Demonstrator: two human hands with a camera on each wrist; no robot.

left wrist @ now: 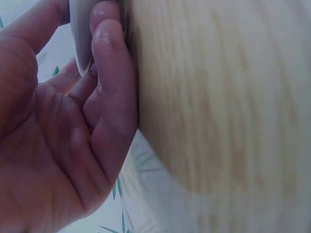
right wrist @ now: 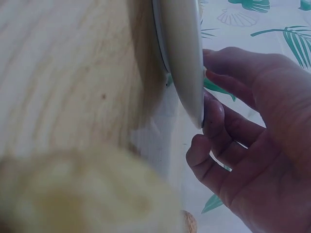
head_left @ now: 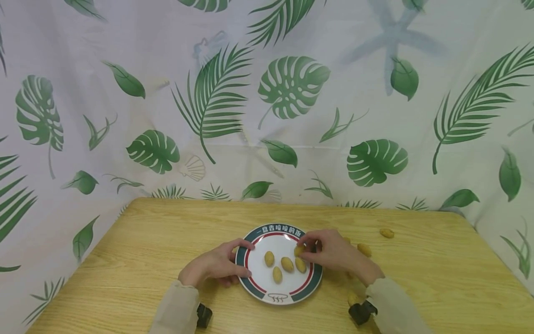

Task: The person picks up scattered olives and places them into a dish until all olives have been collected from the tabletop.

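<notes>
A round white plate (head_left: pixel 267 290) with a dark green and red rim sits on the table in the head view. My left hand (head_left: pixel 214 264) grips its left edge, thumb over the rim and other fingers curled at the side and below, as the left wrist view shows. My right hand (head_left: pixel 331 250) is over the plate's right rim, pinching an oval yellow-brown nut (head_left: pixel 299 251) between thumb and fingertips. Several similar nuts (head_left: pixel 287 264) lie on the white middle of the plate. In the right wrist view, the plate's edge (right wrist: pixel 187 73) partly hides the right fingertips.
More nuts lie on the wooden table (head_left: pixel 146 260) to the right: one nut (head_left: pixel 386 233) farther back, another nut (head_left: pixel 364 249) behind the right wrist, others partly covered by that arm. A white leaf-print cloth (head_left: pixel 233 176) hangs behind the table. A large blurred yellowish shape (right wrist: pixel 92 194) fills the right wrist view's lower left.
</notes>
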